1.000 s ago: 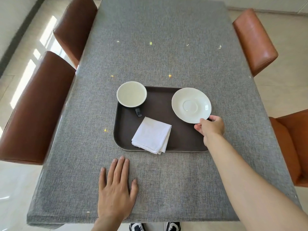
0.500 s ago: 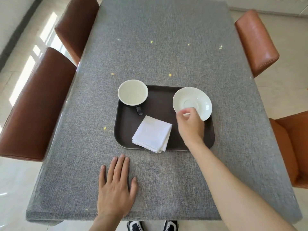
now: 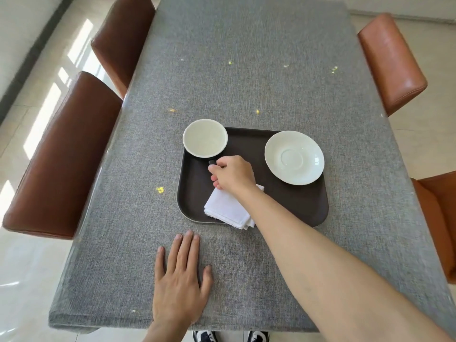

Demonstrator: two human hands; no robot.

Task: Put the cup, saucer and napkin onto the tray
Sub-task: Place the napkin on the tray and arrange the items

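Brown tray (image 3: 291, 206) sits on the grey tablecloth (image 3: 246, 70), carrying all three items. Half a second ago the right hand (image 3: 233, 174) was over the saucer's near rim; it has since crossed left and now curls its fingers around the cup's dark handle (image 3: 211, 162). The saucer (image 3: 294, 157) lies free at the tray's far right, white, shallow, with a round well in its middle. The cup (image 3: 205, 138) stands upright in the far left corner, white inside, its rim overhanging the tray's edge. The napkin (image 3: 228, 209), white and folded, lies at the near edge, partly under the right forearm. The left hand (image 3: 181, 280) stays flat on the cloth, fingers spread, holding nothing.
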